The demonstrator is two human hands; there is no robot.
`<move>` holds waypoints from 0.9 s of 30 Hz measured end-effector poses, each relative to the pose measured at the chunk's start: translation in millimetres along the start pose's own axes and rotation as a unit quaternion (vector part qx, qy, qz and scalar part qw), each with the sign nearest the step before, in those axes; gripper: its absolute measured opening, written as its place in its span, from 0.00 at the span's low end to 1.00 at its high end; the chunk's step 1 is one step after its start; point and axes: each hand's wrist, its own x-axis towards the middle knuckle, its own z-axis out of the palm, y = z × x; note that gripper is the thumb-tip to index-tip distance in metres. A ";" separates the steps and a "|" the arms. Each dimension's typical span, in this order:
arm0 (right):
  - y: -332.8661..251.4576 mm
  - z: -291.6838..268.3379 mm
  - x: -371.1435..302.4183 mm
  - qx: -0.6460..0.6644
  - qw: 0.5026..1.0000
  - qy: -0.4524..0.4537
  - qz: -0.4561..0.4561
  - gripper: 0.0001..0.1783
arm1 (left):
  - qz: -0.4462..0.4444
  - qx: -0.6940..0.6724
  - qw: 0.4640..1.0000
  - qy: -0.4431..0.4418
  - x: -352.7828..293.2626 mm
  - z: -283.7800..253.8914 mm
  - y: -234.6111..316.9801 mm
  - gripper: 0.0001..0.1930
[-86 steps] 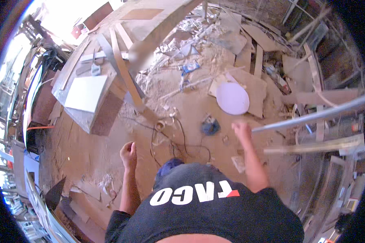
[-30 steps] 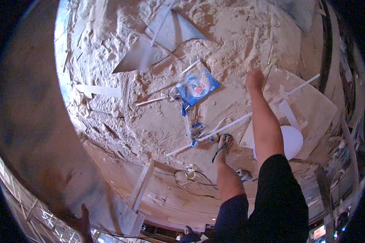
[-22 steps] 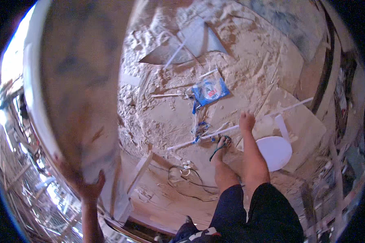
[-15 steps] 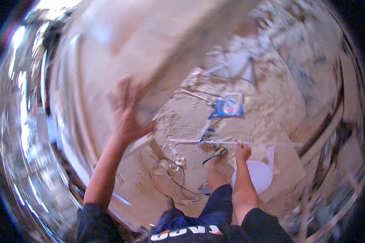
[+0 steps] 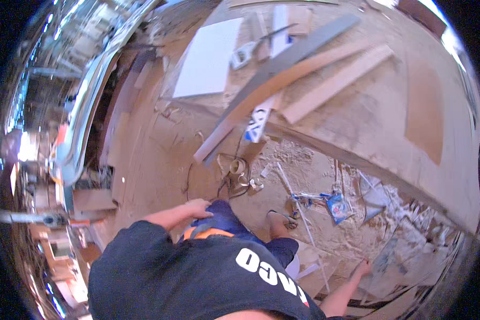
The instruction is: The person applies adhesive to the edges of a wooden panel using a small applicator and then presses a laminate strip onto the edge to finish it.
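My left hand (image 5: 199, 208) lies by the hip of my dark blue shorts (image 5: 226, 214), its fingers loosely stretched with nothing seen in them. Beside it an orange patch (image 5: 212, 232) shows at my waist. My right hand (image 5: 362, 268) is held out low to the right, away from my body; its fingers are too small and blurred to read. Between my foot (image 5: 280, 221) and that hand, a long thin white strip (image 5: 305, 224) runs over the dusty floor. A blue and white packet (image 5: 338, 208) lies beyond it.
A large worktable (image 5: 357, 122) stands ahead, carrying long curved boards (image 5: 282, 80), a pale plank (image 5: 336, 85) and a brown panel (image 5: 424, 109). A white sheet (image 5: 209, 58) is farther left. Cable loops (image 5: 189, 181) and scraps (image 5: 256, 184) litter the floor. Stacked materials (image 5: 85, 117) line the left.
The view has swung, bringing the tabletop boards into sight. My left hand has dropped from its spread, raised place near the table edge to my hip. My right hand has moved away from the white strip.
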 end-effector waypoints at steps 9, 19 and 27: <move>-154.4 -106.2 -105.6 -0.008 0.993 0.110 -0.036 0.18 | -0.098 -0.339 0.915 -0.194 50.8 3.4 -190.1 0.50; -539.8 -124.5 -226.4 0.185 0.951 0.016 -0.247 0.16 | -0.026 -0.483 0.862 -0.151 -39.7 -130.9 -305.5 0.53; -801.0 -43.8 -364.5 0.253 0.779 -0.344 -0.459 0.08 | -0.155 -0.548 0.821 -0.036 -59.4 11.5 -358.0 0.51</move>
